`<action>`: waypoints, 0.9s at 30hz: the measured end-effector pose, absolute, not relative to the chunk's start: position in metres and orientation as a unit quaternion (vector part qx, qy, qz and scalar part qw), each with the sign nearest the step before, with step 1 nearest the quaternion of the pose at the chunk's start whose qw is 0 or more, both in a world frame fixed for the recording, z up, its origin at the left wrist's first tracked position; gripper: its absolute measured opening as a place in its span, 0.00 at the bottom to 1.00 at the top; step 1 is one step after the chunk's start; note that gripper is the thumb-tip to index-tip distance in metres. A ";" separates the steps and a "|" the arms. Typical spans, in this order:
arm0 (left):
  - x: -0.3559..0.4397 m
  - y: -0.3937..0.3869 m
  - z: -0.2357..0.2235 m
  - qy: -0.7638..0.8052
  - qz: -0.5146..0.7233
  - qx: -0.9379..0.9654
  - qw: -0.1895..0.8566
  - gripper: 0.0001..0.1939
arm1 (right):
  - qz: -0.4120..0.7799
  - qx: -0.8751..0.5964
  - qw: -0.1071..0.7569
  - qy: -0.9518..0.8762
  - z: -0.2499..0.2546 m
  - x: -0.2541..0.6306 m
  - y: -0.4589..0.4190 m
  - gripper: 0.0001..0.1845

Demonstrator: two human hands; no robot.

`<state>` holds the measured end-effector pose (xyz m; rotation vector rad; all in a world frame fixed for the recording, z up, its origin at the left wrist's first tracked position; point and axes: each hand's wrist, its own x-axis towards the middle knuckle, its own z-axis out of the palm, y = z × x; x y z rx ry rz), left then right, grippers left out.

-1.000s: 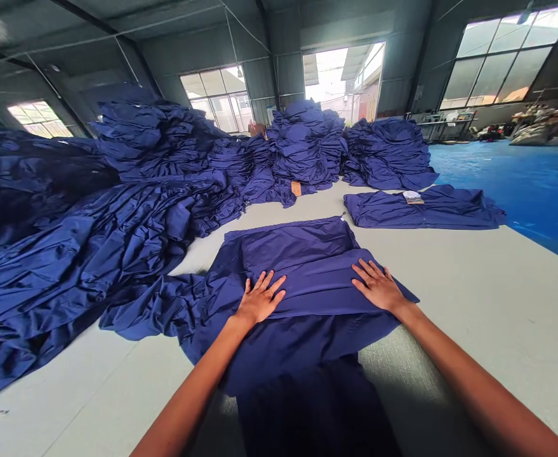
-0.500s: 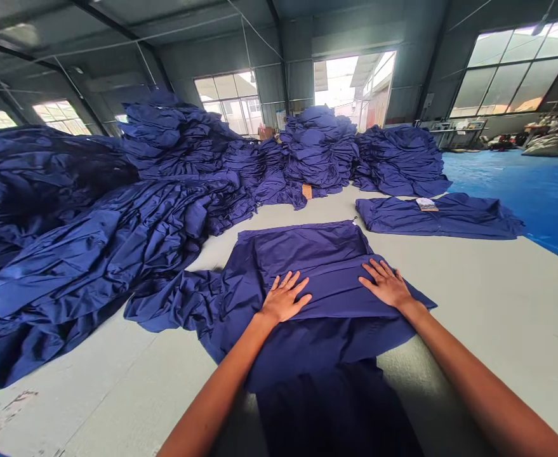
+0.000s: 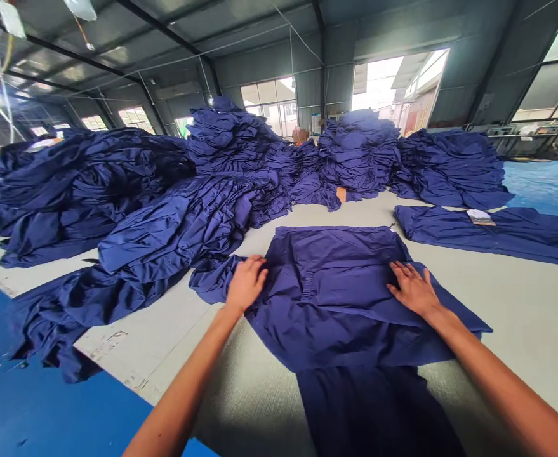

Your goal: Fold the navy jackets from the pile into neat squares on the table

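A navy blue garment [image 3: 345, 339] lies spread on the pale table in front of me, its lower part hanging toward me. Near its middle shows a gathered elastic band like a cuff [image 3: 309, 285]. My left hand [image 3: 246, 284] is at the garment's left side, fingers stretched out over the bunched cloth there; whether they press on it I cannot tell. On the garment's right half my right hand [image 3: 414, 289] rests flat with its fingers spread. Neither hand grips anything that I can see.
Heaps of navy cloth [image 3: 240, 139] line the table's back and left, some hanging over its left edge. A folded navy garment [image 3: 540, 231] with a paper tag [image 3: 480, 218] lies at right on the pale table [image 3: 536, 317]. Blue floor [image 3: 69, 419] shows beyond the edge.
My view has swung left. My left hand has moved from the garment's middle to its left side, uncovering the gathered band. My right hand stays on the right half.
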<state>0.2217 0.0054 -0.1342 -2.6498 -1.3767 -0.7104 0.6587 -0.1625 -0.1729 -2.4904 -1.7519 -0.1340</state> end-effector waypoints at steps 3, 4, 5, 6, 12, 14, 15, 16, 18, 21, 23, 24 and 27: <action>0.157 0.020 -0.126 -0.601 -0.191 -0.770 0.097 0.27 | -0.020 -0.736 0.131 -0.664 -0.150 0.588 -0.146 0.35; 0.144 0.022 -0.126 -0.640 -0.163 -0.745 0.097 0.29 | -0.005 -0.701 0.153 -0.697 -0.144 0.561 -0.139 0.34; 0.133 0.021 -0.127 -0.666 -0.134 -0.728 0.089 0.30 | 0.010 -0.670 0.171 -0.722 -0.139 0.535 -0.133 0.34; 0.127 0.020 -0.129 -0.681 -0.109 -0.720 0.077 0.30 | 0.028 -0.647 0.183 -0.740 -0.136 0.510 -0.126 0.33; 0.107 -0.001 -0.118 -0.707 -0.046 -0.703 0.056 0.20 | 0.148 -0.586 0.122 -0.787 -0.155 0.430 -0.099 0.34; 0.094 -0.003 -0.098 -0.725 -0.059 -0.682 0.079 0.22 | 0.152 -0.591 0.097 -0.786 -0.165 0.430 -0.096 0.34; 0.088 -0.003 -0.087 -0.735 -0.074 -0.667 0.097 0.23 | 0.149 -0.592 0.091 -0.786 -0.168 0.432 -0.096 0.34; 0.084 -0.003 -0.077 -0.743 -0.091 -0.653 0.117 0.23 | 0.147 -0.592 0.089 -0.787 -0.170 0.434 -0.096 0.34; 0.081 -0.002 -0.059 -0.748 -0.122 -0.634 0.153 0.23 | 0.147 -0.591 0.082 -0.789 -0.171 0.438 -0.096 0.34; 0.098 -0.005 -0.048 -0.699 -0.121 -0.699 0.091 0.25 | 0.144 -0.592 0.076 -0.790 -0.170 0.437 -0.098 0.35; 0.113 -0.011 -0.050 -0.586 -0.095 -0.802 -0.065 0.27 | 0.137 -0.591 0.080 -0.791 -0.169 0.435 -0.099 0.35; 0.119 -0.013 -0.052 -0.521 -0.093 -0.837 -0.138 0.28 | 0.134 -0.591 0.082 -0.792 -0.169 0.435 -0.099 0.35; 0.118 -0.019 -0.063 -0.464 -0.188 -0.848 -0.176 0.33 | 0.137 -0.585 0.085 -0.795 -0.168 0.436 -0.099 0.35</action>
